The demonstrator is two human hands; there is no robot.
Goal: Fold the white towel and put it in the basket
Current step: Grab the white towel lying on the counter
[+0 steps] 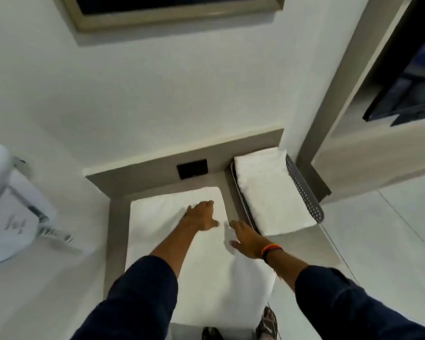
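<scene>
- White terry-cloth towel (182, 253) lies spread flat on the grey-beige wooden counter (115, 231), near edge hanging over the front at 6 o'clock.
- Head view: left hand (201, 215) rests flat on the towel's far part, fingers spread wide, gripping nothing.
- Right hand (247, 239), orange-and-black braided wristband (270, 251) on the wrist, lies on the towel's right edge; fingers look loosely open, pinch of cloth cannot be told.
- Grey perforated metal basket (304, 192) at 2 o'clock from the hands, just beside the towel, already holds a white folded towel (268, 190).
- Judgement: smoothing or setting up a fold. Do it well: pin with the left palm, carry the right edge across, match corners, press the crease flat before lifting.
</scene>
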